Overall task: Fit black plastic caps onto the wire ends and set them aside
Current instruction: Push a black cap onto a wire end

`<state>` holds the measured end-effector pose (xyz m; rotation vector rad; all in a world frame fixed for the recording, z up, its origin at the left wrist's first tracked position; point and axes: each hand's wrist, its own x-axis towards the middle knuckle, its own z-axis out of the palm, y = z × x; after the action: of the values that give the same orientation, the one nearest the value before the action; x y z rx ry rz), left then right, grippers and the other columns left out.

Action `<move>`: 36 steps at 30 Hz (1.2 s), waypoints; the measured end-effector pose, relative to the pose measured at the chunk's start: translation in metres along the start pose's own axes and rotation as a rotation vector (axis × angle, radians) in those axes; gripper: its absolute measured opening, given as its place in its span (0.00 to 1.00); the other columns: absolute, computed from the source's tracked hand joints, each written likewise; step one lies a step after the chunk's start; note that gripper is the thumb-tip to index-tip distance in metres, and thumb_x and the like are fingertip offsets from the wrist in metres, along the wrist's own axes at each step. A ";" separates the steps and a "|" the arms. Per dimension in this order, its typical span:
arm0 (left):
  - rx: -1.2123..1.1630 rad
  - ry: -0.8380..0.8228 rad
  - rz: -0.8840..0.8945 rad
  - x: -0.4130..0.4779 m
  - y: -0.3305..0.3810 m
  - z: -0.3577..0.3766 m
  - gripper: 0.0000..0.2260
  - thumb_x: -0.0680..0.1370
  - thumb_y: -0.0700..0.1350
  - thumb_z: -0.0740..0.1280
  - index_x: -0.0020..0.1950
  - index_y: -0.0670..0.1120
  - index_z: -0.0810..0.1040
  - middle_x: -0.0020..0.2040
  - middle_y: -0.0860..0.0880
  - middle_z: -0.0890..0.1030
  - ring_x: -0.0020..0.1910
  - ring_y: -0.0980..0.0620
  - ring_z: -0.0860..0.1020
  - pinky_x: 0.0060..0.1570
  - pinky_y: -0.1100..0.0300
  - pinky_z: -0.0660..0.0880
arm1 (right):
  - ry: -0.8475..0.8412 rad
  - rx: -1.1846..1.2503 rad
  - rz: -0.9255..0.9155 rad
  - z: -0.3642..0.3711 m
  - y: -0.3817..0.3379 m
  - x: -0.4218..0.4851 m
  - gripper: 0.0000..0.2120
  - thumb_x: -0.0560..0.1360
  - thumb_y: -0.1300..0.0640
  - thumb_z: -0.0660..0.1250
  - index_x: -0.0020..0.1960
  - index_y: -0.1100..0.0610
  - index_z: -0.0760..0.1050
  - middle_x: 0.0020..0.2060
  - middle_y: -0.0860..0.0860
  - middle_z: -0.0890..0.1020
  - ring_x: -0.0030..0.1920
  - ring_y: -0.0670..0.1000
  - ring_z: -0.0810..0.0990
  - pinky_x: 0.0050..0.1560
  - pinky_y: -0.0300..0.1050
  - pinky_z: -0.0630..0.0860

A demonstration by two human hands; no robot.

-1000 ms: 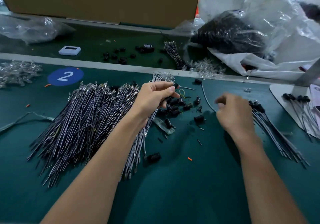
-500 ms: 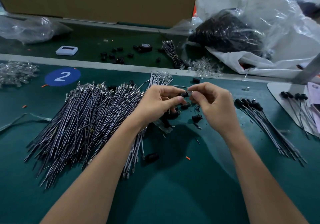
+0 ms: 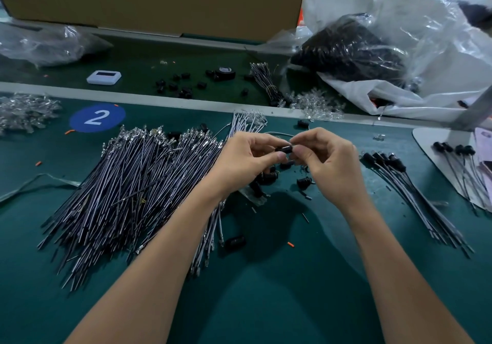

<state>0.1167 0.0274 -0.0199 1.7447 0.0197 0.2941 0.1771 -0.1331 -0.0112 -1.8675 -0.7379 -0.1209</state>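
Trouble can come from how small the pieces are. Just right of the big wire pile (image 3: 133,184), the left hand (image 3: 245,157) pinches one black cap (image 3: 284,149) between its thumb and its curled fingers. The right hand (image 3: 327,162) has its fingers curled in too. Its thumb and first finger seem to pinch the end of a thin wire (image 3: 279,133) right at the mouth of the cap. The tip hides behind the fingers, so I cannot tell if it is inside the cap yet.

If the tip is not lined up with the hole, it may bend or slide past the cap. If the left thumb lets go a bit, the cap may pop out. It would drop among the loose caps (image 3: 269,177) on the green mat (image 3: 266,303), under the hands and next to the pile's right edge. A fallen cap is hard to pick out there.

A push that is too soft may leave the cap loose. It could then slip off in the done bundle (image 3: 399,184), which lies well to the right of the pile, past both hands. The left arm hangs over the pile's right edge, so a quick pull could drag plain wires out and mix them up.
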 end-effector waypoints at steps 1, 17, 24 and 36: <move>0.004 0.018 -0.004 0.001 -0.001 0.000 0.11 0.75 0.38 0.73 0.56 0.48 0.82 0.41 0.47 0.86 0.31 0.62 0.79 0.33 0.71 0.72 | -0.004 0.031 0.021 0.000 0.001 0.000 0.09 0.75 0.65 0.70 0.47 0.51 0.78 0.36 0.47 0.85 0.38 0.46 0.85 0.45 0.47 0.82; -0.151 0.033 0.023 0.000 0.003 0.003 0.06 0.73 0.34 0.73 0.47 0.43 0.84 0.37 0.47 0.86 0.36 0.51 0.84 0.36 0.61 0.81 | 0.022 0.175 0.042 -0.007 0.005 0.003 0.05 0.74 0.66 0.71 0.43 0.58 0.82 0.33 0.54 0.84 0.32 0.50 0.80 0.37 0.39 0.77; -0.132 0.012 0.040 0.000 -0.001 0.002 0.06 0.72 0.33 0.73 0.45 0.43 0.83 0.36 0.49 0.85 0.35 0.51 0.84 0.37 0.59 0.82 | -0.002 0.256 0.077 -0.001 0.007 0.002 0.05 0.73 0.69 0.70 0.42 0.61 0.81 0.30 0.49 0.83 0.30 0.44 0.79 0.34 0.35 0.75; -0.148 -0.043 0.065 -0.004 -0.002 -0.001 0.05 0.73 0.31 0.71 0.46 0.38 0.81 0.36 0.47 0.85 0.35 0.49 0.84 0.38 0.57 0.82 | -0.067 0.419 0.129 -0.001 0.007 -0.001 0.05 0.72 0.68 0.70 0.42 0.59 0.81 0.31 0.51 0.84 0.29 0.46 0.78 0.33 0.37 0.75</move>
<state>0.1129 0.0281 -0.0227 1.6061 -0.0881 0.2978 0.1800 -0.1359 -0.0175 -1.5170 -0.6292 0.1686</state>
